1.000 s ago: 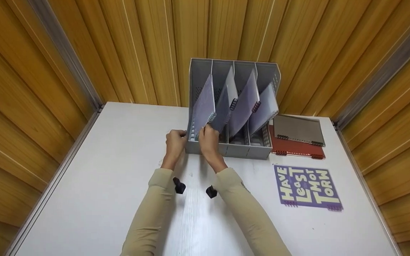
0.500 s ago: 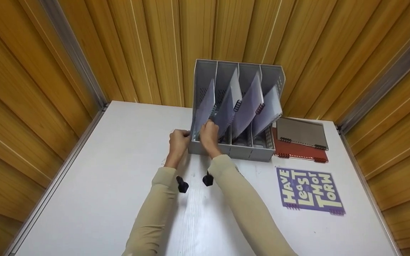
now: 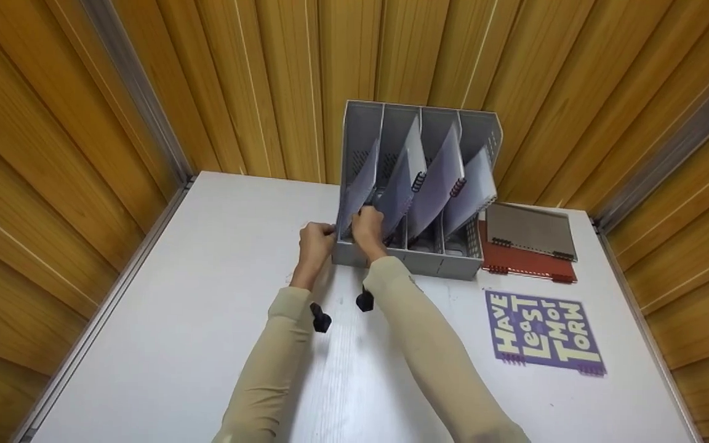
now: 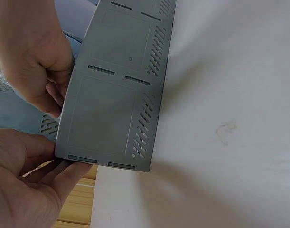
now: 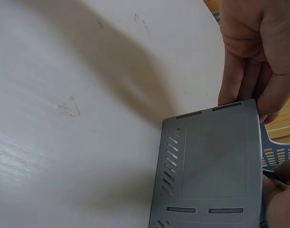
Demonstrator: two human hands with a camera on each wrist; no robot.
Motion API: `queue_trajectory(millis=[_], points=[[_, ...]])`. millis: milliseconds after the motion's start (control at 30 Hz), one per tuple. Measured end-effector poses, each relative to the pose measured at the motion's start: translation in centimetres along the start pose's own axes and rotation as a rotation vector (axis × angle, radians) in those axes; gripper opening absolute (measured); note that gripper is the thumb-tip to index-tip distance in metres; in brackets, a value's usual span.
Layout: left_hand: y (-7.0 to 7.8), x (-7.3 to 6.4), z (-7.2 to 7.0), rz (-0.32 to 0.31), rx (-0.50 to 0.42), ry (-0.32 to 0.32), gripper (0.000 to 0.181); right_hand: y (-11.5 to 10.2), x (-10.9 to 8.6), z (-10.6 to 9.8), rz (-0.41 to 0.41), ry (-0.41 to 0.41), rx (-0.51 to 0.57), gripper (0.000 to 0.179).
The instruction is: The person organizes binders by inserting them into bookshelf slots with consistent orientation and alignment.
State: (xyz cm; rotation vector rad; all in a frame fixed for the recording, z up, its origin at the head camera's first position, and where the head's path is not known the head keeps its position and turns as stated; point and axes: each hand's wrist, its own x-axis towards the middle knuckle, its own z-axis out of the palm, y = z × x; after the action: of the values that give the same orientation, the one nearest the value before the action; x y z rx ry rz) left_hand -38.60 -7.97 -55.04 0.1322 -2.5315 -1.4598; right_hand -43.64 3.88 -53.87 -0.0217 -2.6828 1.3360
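A grey file organizer (image 3: 440,266) with several upright compartments stands at the back of the table. My left hand (image 3: 316,245) grips its front left corner, thumb on one side and fingers on the other, as the left wrist view shows. Reaching into the leftmost compartment, my right hand (image 3: 368,229) holds the lower front edge of a pale purple spiral notebook (image 3: 361,186); its fingertips are mostly hidden. Other spiral notebooks lean in the compartments to the right: one with a black coil (image 3: 401,191), one with a dark red coil (image 3: 437,184), and a whitish one (image 3: 471,191).
Right of the organizer, a grey-brown notebook (image 3: 532,231) lies partly over a red notebook (image 3: 530,263). A purple notebook with large lettering (image 3: 545,332) lies nearer the front. Wood-patterned walls (image 3: 287,86) enclose the white table (image 3: 237,258) at the back and sides.
My right hand has moved a little deeper into the leftmost compartment, and the notebook there has slid back and stands straighter. My left hand keeps its hold on the corner.
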Motion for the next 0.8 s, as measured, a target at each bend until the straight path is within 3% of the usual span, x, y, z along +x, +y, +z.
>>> queue_trajectory(millis=[167, 533, 800], points=[[0.1, 0.0, 0.2, 0.006, 0.017, 0.008, 0.016, 0.0, 0.6, -0.2, -0.002, 0.012, -0.029, 0.023], [0.2, -0.5, 0.7, -0.039, -0.014, -0.009, 0.017, 0.8, 2.0, -0.5, 0.018, -0.044, -0.052, 0.035], [0.1, -0.2, 0.2, -0.027, 0.002, 0.01, 0.018, 0.2, 2.0, -0.3, -0.034, -0.05, -0.087, 0.022]])
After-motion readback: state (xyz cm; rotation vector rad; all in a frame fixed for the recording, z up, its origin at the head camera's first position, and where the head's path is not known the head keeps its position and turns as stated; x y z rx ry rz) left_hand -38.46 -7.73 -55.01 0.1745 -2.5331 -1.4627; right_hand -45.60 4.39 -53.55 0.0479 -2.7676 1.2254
